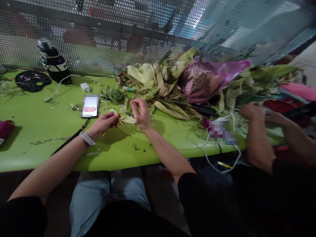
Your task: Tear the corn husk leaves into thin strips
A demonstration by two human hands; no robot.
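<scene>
A pale strip of corn husk [128,119] stretches between my two hands, low over the green tabletop. My left hand [108,121], with a white band on its wrist, is closed, thumb and fingers pinching near the strip's left end. My right hand [141,115] is raised with its fingertips pinched together; whatever lies between them is too small to make out. The strip's right end passes behind this hand's heel. Just beyond my hands lies a bundle of shredded green strips [113,94], beside a large heap of dried husks [161,77].
A lit phone [90,106] lies left of my hands, near a white charger [85,87]. Further left stand a dark bottle [54,62] and a black mask [33,81]. A pink plastic bag [199,80] rests on the husks. At right, a co-worker's hands [254,112] are busy.
</scene>
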